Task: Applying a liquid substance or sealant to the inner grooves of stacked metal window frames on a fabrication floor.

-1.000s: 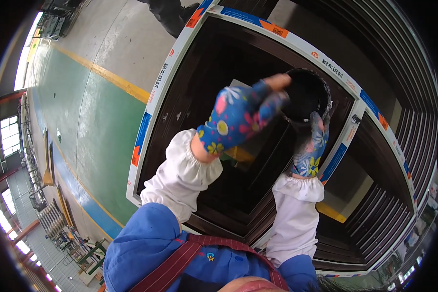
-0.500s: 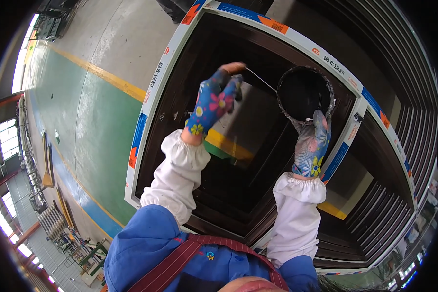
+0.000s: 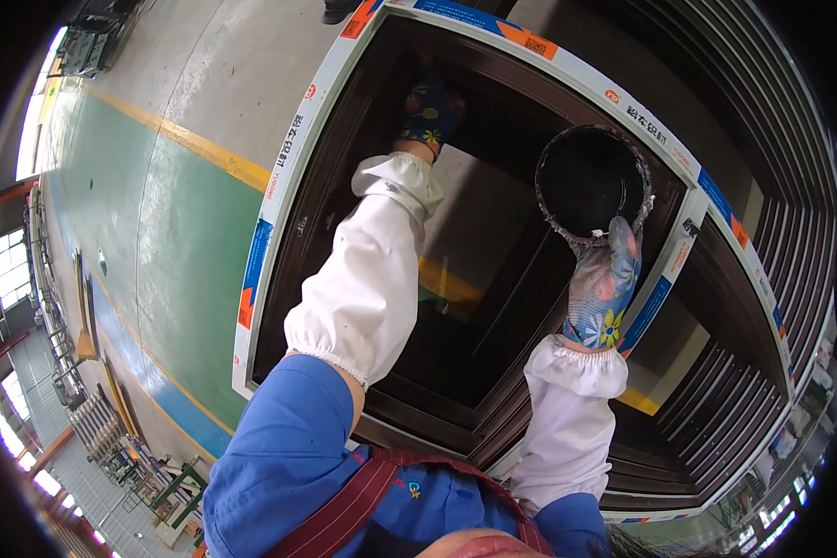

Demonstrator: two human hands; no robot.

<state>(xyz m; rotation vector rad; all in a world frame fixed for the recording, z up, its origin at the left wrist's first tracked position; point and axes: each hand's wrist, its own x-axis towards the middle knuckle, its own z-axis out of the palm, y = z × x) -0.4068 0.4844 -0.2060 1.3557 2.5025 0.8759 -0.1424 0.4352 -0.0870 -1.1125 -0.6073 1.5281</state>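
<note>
My right hand (image 3: 603, 288), in a flowered glove smudged with grey, grips the near edge of a round black tub (image 3: 591, 181). The tub's rim is crusted with dried grey residue, and its dark inside shows little. A small white bit sits at the rim by my thumb. My left hand (image 3: 432, 116), in a blue flowered glove, reaches into the shaded far left corner of a dark brown window frame (image 3: 493, 70). Its fingers are lost in shadow, so what they touch or hold is unclear. The tub is over the frame's right part.
White protective tape (image 3: 274, 205) with blue and orange patches lines the window frame's outer edges. A divider (image 3: 656, 284) separates off a narrower right section. Dark ribbed profiles (image 3: 781, 177) stand at the right. The floor (image 3: 200, 242) is green with yellow lines; racks (image 3: 98, 423) stand far left.
My left hand has moved away from me, from above the opening into the far corner. The thin pale line between it and the tub no longer shows. My right hand and the tub stay nearly still.
</note>
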